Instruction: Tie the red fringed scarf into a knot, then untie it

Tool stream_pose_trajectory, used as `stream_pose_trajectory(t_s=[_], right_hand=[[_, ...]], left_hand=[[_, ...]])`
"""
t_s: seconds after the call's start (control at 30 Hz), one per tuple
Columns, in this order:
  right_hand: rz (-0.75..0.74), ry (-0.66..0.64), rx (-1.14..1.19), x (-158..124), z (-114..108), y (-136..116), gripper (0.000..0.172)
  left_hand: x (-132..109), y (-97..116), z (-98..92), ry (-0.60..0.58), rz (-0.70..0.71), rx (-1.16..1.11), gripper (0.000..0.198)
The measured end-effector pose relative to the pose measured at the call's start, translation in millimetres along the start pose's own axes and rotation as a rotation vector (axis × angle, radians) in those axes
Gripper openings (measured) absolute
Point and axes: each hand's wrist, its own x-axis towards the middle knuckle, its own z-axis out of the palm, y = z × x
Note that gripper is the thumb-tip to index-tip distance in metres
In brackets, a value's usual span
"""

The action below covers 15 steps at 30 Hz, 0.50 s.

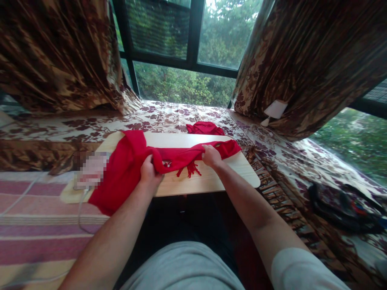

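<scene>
A red scarf [119, 177] with a fringe lies across a light wooden tabletop [187, 184]. Its left part spreads wide and hangs over the board's near left edge, while the right part is gathered into a narrow, folded strip. My left hand [149, 174] is closed on the cloth near the middle, thumb on top. Farther right, my right hand [211, 156] pinches the narrow strip. Red tassels [190, 169] stick out from under the strip between both hands. The fingertips under the cloth are hidden.
Another bunched red cloth [205, 128] lies behind the tabletop on the flowered cover [169, 114]. A blurred-out device [90, 171] with a white cable [80, 213] sits at the board's left end. A small lamp [275, 109] and a dark bag [341, 207] are on the right.
</scene>
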Motion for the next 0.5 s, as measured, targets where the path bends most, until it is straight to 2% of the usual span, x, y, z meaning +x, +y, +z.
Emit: stream_pose_trajectory(t_s=[0.1, 0.2, 0.27, 0.37, 0.43, 0.5], right_hand=[[-0.046, 0.002, 0.008, 0.8, -3.7, 7.0, 0.067], [-0.083, -0.026, -0.008, 5.2, -4.1, 10.3, 0.071], [-0.094, -0.052, -0.024, 10.2, -2.3, 9.9, 0.065], [-0.086, -0.075, -0.074, 17.3, -0.4, 5.7, 0.045], [-0.061, -0.061, -0.103, 20.3, -1.2, 2.5, 0.036], [-0.046, -0.005, -0.091, 21.9, -3.4, 1.1, 0.035]], left_hand=[[0.8, -0.8, -1.2, -0.002, 0.005, 0.011, 0.015], [1.4, -0.2, -3.2, -0.009, 0.004, 0.003, 0.012], [1.2, 0.8, -4.3, -0.013, 0.021, -0.016, 0.011], [0.3, 1.5, -4.4, -0.008, 0.051, -0.03, 0.014], [0.0, 1.0, -3.5, -0.001, 0.067, -0.035, 0.015], [0.0, 0.1, -2.3, -0.002, 0.078, -0.042, 0.017]])
